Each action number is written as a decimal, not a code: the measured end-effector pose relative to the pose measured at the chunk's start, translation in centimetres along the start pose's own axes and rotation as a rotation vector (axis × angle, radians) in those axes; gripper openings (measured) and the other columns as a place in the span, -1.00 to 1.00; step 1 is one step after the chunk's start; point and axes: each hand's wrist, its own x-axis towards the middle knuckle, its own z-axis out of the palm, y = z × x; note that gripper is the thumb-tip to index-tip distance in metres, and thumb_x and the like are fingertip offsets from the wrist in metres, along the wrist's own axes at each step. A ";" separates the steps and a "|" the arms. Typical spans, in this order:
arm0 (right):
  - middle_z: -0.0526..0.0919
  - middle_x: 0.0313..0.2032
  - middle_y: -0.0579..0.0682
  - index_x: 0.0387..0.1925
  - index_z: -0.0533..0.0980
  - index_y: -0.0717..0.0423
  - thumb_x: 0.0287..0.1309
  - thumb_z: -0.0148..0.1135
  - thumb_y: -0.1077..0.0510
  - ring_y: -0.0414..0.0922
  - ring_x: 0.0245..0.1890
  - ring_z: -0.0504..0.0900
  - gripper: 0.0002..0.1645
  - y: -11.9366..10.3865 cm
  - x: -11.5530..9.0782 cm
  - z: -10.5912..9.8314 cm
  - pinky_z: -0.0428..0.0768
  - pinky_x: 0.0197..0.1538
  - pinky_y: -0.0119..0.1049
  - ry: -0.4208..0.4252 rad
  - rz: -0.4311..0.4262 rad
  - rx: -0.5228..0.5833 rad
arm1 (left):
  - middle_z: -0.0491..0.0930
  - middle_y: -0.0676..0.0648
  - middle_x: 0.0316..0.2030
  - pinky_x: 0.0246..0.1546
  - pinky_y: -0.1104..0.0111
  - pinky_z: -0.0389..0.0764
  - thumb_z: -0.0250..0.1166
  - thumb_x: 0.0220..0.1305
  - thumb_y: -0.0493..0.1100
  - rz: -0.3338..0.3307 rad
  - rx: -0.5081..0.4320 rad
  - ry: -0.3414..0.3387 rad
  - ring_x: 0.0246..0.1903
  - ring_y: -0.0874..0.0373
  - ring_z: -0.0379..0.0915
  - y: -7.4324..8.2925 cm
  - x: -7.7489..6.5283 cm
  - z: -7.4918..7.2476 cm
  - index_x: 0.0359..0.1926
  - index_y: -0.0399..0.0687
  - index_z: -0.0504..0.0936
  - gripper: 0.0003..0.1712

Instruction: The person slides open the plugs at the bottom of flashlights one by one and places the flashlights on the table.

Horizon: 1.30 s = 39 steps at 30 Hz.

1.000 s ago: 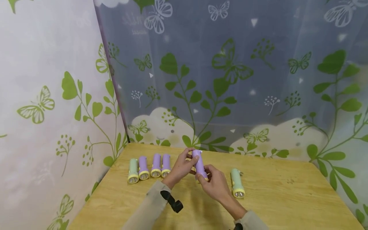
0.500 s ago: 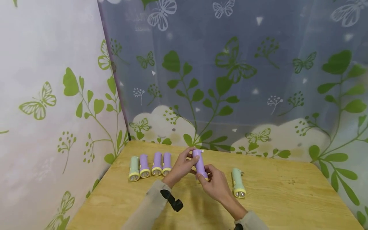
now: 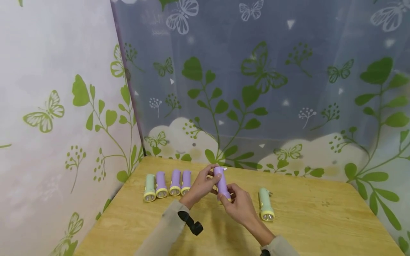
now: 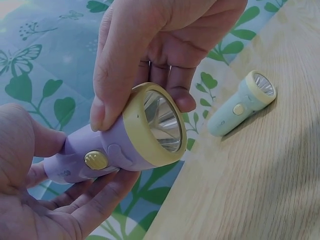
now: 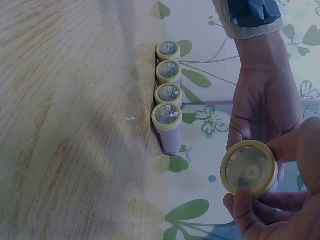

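Both hands hold one purple flashlight (image 3: 221, 183) above the table, its yellow lens end tipped down toward the person. My left hand (image 3: 202, 185) grips the tail half, thumb on top and fingers beneath, as the left wrist view shows. Near the yellow head my right hand (image 3: 238, 204) pinches the body between thumb and fingers. In the left wrist view the flashlight's yellow switch (image 4: 96, 160) faces the camera. The right wrist view looks straight at the yellow-rimmed lens (image 5: 249, 169). A green flashlight (image 3: 266, 204) lies on the table to the right of the hands.
On the left of the wooden table (image 3: 307, 227) a green flashlight (image 3: 149, 188) lies beside three purple ones, a purple flashlight (image 3: 161, 185) closest to it. Their lens ends face the person. A patterned curtain (image 3: 288, 117) hangs behind the table, with another along the left side.
The head view has shifted slightly. Both hands keep their grip on the purple flashlight in almost the same place, and the other flashlights stay where they were.
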 end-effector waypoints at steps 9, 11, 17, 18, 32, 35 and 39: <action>0.62 -0.43 -0.05 -0.23 0.49 0.01 0.01 0.27 0.01 -0.27 -0.60 0.54 -0.72 0.1 -0.1 0.1 0.48 -0.59 -0.46 -0.008 0.004 0.002 | 0.30 -0.34 -0.02 -0.30 0.04 0.62 -0.03 0.35 -0.15 -0.002 0.004 -0.007 -0.28 0.03 0.50 -0.1 -0.1 0.0 0.29 0.01 0.16 -0.50; 0.62 -0.43 -0.07 -0.23 0.49 0.00 0.01 0.27 0.01 -0.28 -0.61 0.54 -0.72 0.1 -0.2 0.1 0.48 -0.59 -0.46 -0.004 0.003 -0.005 | 0.30 -0.34 -0.02 -0.31 0.06 0.62 -0.04 0.36 -0.15 -0.002 0.002 -0.013 -0.26 0.02 0.49 -0.1 -0.1 0.1 0.29 0.01 0.16 -0.50; 0.62 -0.44 -0.08 -0.22 0.49 0.02 0.02 0.26 0.02 -0.30 -0.61 0.55 -0.72 0.4 -0.3 0.0 0.49 -0.59 -0.47 -0.013 0.010 -0.009 | 0.30 -0.32 0.00 -0.32 0.07 0.62 -0.06 0.37 -0.15 -0.015 0.005 -0.030 -0.23 0.01 0.47 -0.2 -0.1 0.4 0.29 0.05 0.15 -0.51; 0.62 -0.43 -0.07 -0.22 0.49 0.02 0.03 0.25 0.01 -0.30 -0.61 0.55 -0.72 0.4 -0.3 0.0 0.49 -0.59 -0.48 -0.013 0.012 -0.010 | 0.29 -0.32 0.00 -0.32 0.08 0.62 -0.06 0.37 -0.15 -0.014 0.004 -0.030 -0.23 0.01 0.47 -0.2 0.0 0.4 0.29 0.05 0.15 -0.51; 0.63 -0.37 -0.01 -0.13 0.49 0.05 0.03 0.26 -0.01 -0.32 -0.58 0.54 -0.63 0.5 -0.3 -0.3 0.49 -0.57 -0.48 0.010 0.035 -0.017 | 0.30 -0.31 -0.03 -0.35 0.10 0.63 -0.06 0.36 -0.15 -0.010 0.000 -0.001 -0.28 0.01 0.46 0.0 0.4 1.1 0.23 0.05 0.23 -0.57; 0.63 -0.37 0.00 -0.10 0.48 0.05 0.03 0.25 -0.05 -0.32 -0.58 0.54 -0.59 0.6 -0.3 -0.3 0.49 -0.57 -0.49 0.016 0.033 -0.018 | 0.31 -0.30 -0.03 -0.40 0.14 0.63 -0.04 0.35 -0.13 -0.014 -0.009 0.016 -0.30 0.01 0.46 -0.6 0.9 1.2 0.23 0.05 0.24 -0.57; 0.63 -0.34 0.00 -0.06 0.47 0.06 0.04 0.24 -0.07 -0.33 -0.58 0.54 -0.55 0.7 -0.4 -0.5 0.49 -0.57 -0.49 0.016 0.038 -0.026 | 0.32 -0.27 -0.04 -0.43 0.20 0.63 0.00 0.34 -0.06 -0.027 -0.020 0.037 -0.33 0.04 0.45 -2.0 1.9 1.4 0.22 0.12 0.25 -0.56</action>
